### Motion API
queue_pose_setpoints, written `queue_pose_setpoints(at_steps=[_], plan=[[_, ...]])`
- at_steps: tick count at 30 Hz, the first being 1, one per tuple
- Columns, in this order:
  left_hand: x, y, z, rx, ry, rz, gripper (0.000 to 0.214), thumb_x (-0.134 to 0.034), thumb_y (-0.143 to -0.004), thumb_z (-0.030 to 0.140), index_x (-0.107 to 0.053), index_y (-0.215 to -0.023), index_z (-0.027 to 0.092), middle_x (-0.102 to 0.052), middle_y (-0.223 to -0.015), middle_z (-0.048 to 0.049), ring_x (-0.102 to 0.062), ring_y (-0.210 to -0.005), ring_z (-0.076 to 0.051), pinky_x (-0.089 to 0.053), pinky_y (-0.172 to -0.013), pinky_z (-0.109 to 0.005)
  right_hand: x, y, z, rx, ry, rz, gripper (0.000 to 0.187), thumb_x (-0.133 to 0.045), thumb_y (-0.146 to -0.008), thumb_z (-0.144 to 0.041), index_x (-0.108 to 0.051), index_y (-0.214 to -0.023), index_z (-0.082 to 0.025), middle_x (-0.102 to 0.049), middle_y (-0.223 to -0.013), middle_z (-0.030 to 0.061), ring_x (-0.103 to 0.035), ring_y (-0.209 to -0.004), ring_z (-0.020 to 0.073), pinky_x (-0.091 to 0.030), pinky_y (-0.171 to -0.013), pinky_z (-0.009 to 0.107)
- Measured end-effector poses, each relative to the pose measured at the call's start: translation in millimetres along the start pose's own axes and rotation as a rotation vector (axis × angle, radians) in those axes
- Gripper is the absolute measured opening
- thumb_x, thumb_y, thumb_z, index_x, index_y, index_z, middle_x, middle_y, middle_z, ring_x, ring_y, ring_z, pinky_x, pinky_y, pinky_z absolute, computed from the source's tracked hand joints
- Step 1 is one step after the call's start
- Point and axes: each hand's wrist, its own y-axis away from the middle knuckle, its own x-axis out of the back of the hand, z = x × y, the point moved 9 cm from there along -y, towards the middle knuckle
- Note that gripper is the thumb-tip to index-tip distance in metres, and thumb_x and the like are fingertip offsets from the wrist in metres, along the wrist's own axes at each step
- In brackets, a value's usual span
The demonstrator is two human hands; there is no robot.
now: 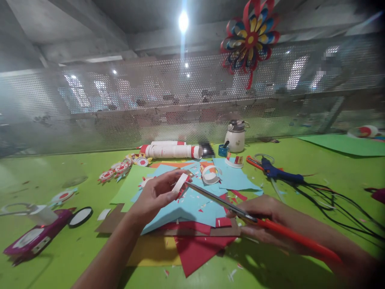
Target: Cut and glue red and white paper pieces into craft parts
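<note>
My left hand [156, 194] pinches a small white and red paper strip [180, 183] above a pile of coloured paper sheets [192, 208]. My right hand [261, 218] grips orange-handled scissors [240, 210]. Their long blades point up-left, and the tips meet the strip. The pile holds light blue, red, yellow and brown sheets with small cuttings scattered over it. Both hands hover just over the green table [75, 249].
A blue glue gun [278, 172] with black cables lies right of the pile. Behind it are paper rolls [171, 151], a white jar [235, 137] and small paper flowers [116, 170]. A purple tool [33, 237] lies at left. A paper pinwheel [249, 38] hangs on the mesh wall.
</note>
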Motion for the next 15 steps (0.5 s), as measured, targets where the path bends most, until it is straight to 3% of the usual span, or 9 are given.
queue_pose_setpoints(at_steps=[7, 15], plan=[[0.0, 1.3, -2.7, 0.001, -0.004, -0.02, 0.043, -0.073, -0.076, 0.031, -0.068, -0.118, 0.022, -0.07, -0.109, -0.0102, -0.061, -0.088, -0.019, -0.048, -0.076, -0.028, -6.0, 0.1, 4.3, 0.025, -0.016, -0.049, 0.009, -0.054, -0.088, -0.018, -0.058, -0.08, -0.019, -0.052, -0.068, -0.0023, -0.042, -0.06, 0.0114, -0.035, -0.054, 0.023], [3.1, 0.3, -1.1, -0.011, -0.045, -0.017, 0.043, -0.074, -0.075, 0.031, -0.069, -0.117, 0.02, -0.068, -0.117, -0.0126, -0.062, -0.1, -0.025, -0.048, -0.085, -0.034, -7.6, -1.5, 2.8, -0.023, -0.077, -0.073, 0.015, -0.051, -0.091, -0.021, -0.055, -0.077, -0.019, -0.049, -0.067, -0.0032, -0.04, -0.059, 0.0109, -0.033, -0.054, 0.023]])
